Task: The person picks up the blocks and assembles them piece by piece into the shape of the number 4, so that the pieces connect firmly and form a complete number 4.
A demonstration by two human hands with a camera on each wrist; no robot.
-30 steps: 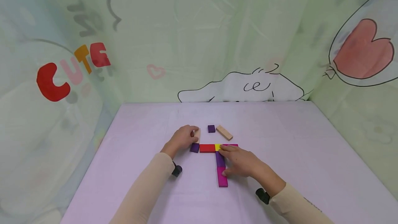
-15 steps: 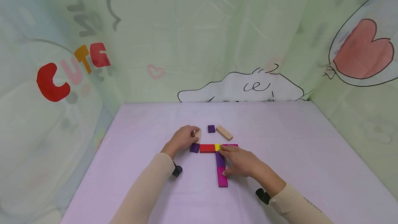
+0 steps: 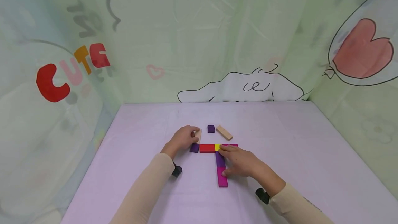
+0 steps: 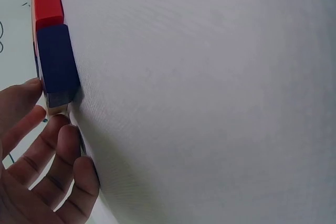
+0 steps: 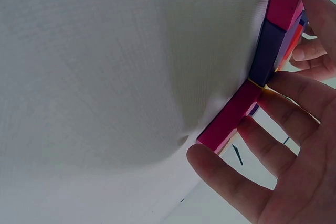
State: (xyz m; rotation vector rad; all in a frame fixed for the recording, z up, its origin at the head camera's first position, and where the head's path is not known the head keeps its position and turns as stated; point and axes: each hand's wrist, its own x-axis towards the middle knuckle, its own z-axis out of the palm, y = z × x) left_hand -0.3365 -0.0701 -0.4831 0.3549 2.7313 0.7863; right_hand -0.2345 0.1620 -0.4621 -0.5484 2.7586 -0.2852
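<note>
My left hand (image 3: pixel 183 137) pinches a plain wooden block (image 3: pixel 198 135) between thumb and fingers, partly covering it. Right below that block lies a small purple cube (image 3: pixel 194 148), also visible beside my thumb in the left wrist view as a dark blue-purple block (image 4: pixel 56 59). A red block (image 3: pixel 207 148) continues the row to a yellow block (image 3: pixel 217 147) and a magenta block (image 5: pixel 231 115). From the yellow one, a purple block (image 3: pixel 220 159) and another magenta block (image 3: pixel 222 179) run downward. My right hand (image 3: pixel 240 161) spreads over this corner, fingertips on the row, thumb on the lower magenta block.
Behind the row lie a separate purple cube (image 3: pixel 211 129) and a slanted plain wooden block (image 3: pixel 224 132). The table (image 3: pixel 140 130) has a pale lilac cover, with a printed green curtain (image 3: pixel 199 37) around its back and sides.
The wooden block in my left fingers has shifted very slightly to the right. My right hand and the other blocks have stayed in place.
</note>
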